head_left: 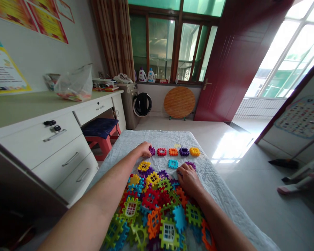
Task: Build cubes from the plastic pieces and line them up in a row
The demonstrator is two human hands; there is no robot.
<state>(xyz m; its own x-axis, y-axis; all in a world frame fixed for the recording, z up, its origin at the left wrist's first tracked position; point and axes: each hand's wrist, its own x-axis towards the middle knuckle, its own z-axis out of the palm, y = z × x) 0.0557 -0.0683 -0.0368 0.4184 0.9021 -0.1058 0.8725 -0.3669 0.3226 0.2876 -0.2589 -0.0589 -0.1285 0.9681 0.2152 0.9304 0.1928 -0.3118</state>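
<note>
At the left end of a row of interlocking plastic building pieces, my left hand has its fingers closed on a purple building piece. The row continues rightward with a red piece, an orange piece, a dark purple piece and a yellow piece. My right hand is low at the pile's right edge, fingers curled down; what they hold, if anything, is hidden. Just beyond its knuckles another purple piece shows partly. A light blue piece lies left of it.
A heap of mixed coloured pieces covers the near part of the cloth-covered table. To the left stand a white desk and a red stool. A washing machine and round wooden tabletop are beyond.
</note>
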